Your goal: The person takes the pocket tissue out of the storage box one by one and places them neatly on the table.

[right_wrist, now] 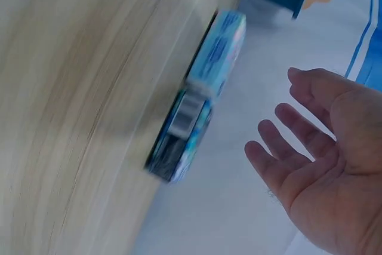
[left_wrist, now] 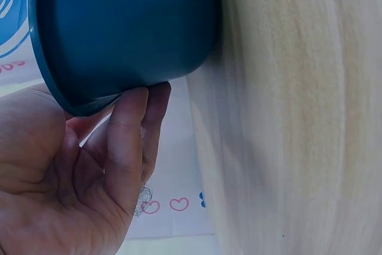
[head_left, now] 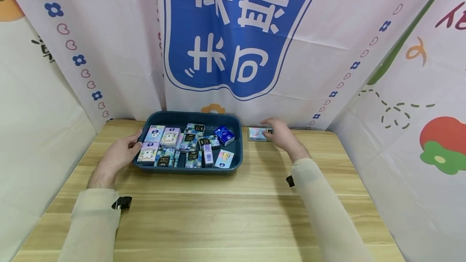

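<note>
A dark teal plastic tray (head_left: 204,171) stands at the back left of the wooden table, with several small tissue packs inside. My left hand (head_left: 118,155) grips the tray's left end, its fingers against the outer wall (left_wrist: 128,40). Right of the tray, a light blue tissue pack (head_left: 256,134) and a dark floral tissue pack (right_wrist: 179,138) lie end to end on the table. Over this pair hovers my right hand (head_left: 283,136), fingers spread and loosely bent; in the right wrist view a gap shows between the hand (right_wrist: 331,147) and the packs.
Among the packs in the tray are pastel cartoon ones (head_left: 147,153), dark floral ones (head_left: 193,159) and a deep blue one (head_left: 224,136). A printed white cloth (head_left: 131,72) hangs right behind the table's back edge. More cloth (head_left: 400,165) stands along the right side.
</note>
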Demonstrator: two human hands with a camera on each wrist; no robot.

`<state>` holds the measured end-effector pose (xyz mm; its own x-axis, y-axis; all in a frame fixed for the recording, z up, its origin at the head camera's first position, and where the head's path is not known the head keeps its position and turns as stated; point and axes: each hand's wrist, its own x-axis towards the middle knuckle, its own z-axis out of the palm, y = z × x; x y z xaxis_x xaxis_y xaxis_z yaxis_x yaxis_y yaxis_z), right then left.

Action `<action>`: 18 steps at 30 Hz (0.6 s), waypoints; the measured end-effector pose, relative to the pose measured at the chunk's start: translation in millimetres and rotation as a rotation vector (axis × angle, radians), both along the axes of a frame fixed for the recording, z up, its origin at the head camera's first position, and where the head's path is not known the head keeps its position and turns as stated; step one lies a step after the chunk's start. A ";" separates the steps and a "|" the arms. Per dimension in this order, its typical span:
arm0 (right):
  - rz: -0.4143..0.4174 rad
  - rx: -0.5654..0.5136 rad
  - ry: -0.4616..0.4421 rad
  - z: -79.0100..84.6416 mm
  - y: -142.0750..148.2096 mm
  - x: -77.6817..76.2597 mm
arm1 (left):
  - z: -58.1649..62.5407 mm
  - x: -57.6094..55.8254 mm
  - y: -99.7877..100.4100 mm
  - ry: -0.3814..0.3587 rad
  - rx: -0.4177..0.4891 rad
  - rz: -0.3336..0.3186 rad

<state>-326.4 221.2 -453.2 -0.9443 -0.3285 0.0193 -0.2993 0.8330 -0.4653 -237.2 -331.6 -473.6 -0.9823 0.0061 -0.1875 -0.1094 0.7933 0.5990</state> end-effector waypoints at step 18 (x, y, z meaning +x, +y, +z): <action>0.071 -0.019 0.097 12.7 -82.9 38.3 | -2.1 -1.2 -1.0 -0.005 0.006 -0.004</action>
